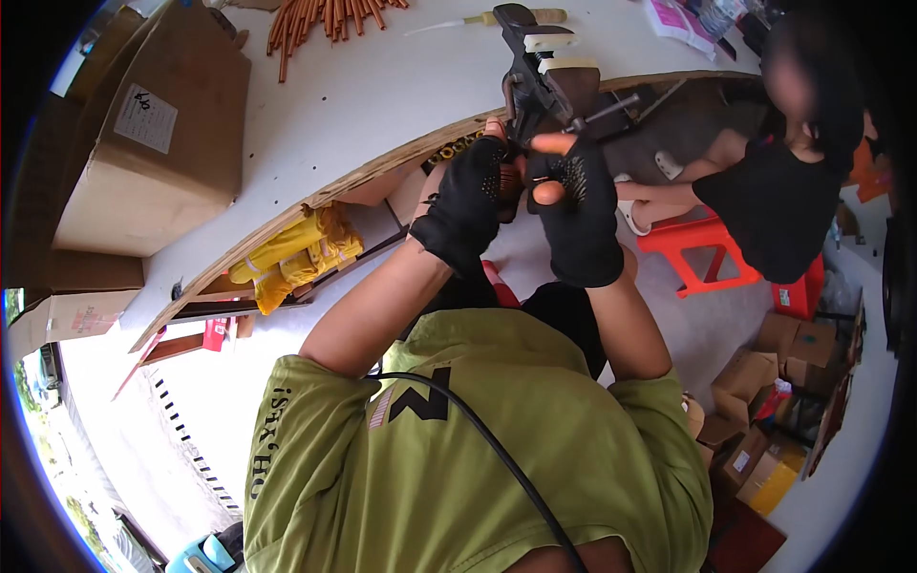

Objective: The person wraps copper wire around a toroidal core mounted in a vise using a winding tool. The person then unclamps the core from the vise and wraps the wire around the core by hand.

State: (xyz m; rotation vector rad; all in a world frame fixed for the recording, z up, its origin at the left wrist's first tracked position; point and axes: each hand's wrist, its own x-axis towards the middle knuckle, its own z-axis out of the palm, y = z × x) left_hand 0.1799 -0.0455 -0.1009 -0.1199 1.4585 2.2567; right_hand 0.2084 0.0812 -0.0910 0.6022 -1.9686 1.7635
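My left hand (470,202), in a black fingerless glove, is just below the vise at the bench edge. Its fingers are curled, and whatever they hold is hidden. Close beside it is my right hand (579,212), gloved the same way. Its index finger points left and its thumb sits lower, with the other fingers folded in; I cannot make out what lies between them. Above both hands stands a dark metal bench vise (549,84) with pale jaw pads and a bar handle (611,107).
Copper tubes (330,21) and a yellow-handled tool (521,17) lie on the white workbench (315,124). A large carton (158,124) stands left. Yellow cloth (301,256) sits on a shelf underneath. At right, a person (788,181) sits near a red stool (702,250); cartons (750,382) are piled behind.
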